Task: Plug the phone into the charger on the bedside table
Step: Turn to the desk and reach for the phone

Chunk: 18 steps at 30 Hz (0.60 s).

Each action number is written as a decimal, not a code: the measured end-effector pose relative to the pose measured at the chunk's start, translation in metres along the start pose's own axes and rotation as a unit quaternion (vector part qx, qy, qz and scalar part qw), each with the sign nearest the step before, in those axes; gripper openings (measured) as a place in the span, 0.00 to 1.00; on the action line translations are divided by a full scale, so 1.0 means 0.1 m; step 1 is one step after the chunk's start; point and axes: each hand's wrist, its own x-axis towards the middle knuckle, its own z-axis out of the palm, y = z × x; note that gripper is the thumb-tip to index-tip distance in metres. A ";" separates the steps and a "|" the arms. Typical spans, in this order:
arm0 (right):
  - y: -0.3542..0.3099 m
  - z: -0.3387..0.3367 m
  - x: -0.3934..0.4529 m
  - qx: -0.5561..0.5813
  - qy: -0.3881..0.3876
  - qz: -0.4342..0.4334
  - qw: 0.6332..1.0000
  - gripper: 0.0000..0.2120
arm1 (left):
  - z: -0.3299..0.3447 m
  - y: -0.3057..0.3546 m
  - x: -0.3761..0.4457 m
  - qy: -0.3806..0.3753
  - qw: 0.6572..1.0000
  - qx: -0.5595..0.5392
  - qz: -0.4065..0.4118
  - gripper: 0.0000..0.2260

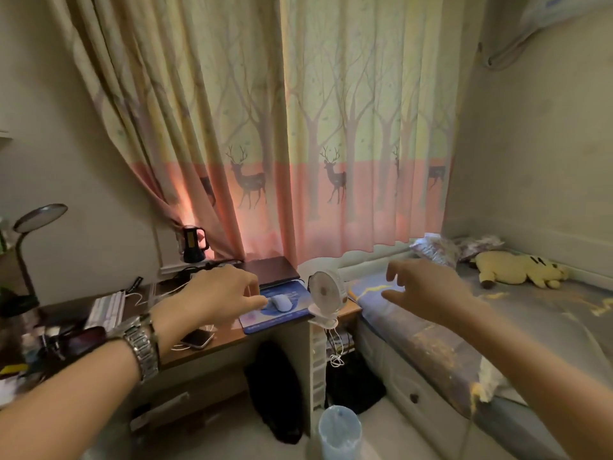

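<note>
A: So where is the phone (196, 338)?

B: Lower left of centre, flat on the front edge of the bench (212, 346), just below the left wrist. A white cable (185, 346) runs by it; whether it's plugged in, I can't tell.

A: Which way does it lie?

B: Long axis slanted, from lower left to upper right. It sits nearer the person than either hand does.

A: And the hands?

B: The left hand (225, 295) is out over the bench, fingers curled loosely, holding nothing, its fingertips by the mouse (280, 302) on the blue pad (292, 315). The right hand (428, 290) hangs open, fingers spread, empty, over the bed (497, 327) at right.

A: Nearer one?

B: The left, I'd judge. It would have to draw back and down to reach the phone.

A: Anything else close?

B: A small white fan (326, 290) clipped at the bench corner, a dark laptop (268, 268) behind the pad, a keyboard (107, 308) at left.

A: Any writing?

B: Small print on the pad's lower edge, too blurred to read.
</note>
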 end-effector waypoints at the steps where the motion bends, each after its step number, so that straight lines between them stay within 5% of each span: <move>1: 0.02 0.06 0.12 0.001 0.004 0.001 1.000 0.18 | 0.04 -0.02 0.15 -0.001 1.000 -0.009 0.001 0.16; 18: 0.64 1.27 1.77 0.042 -0.031 -0.044 0.998 0.15 | 0.81 0.00 2.03 -0.073 0.997 -0.009 -0.022 0.15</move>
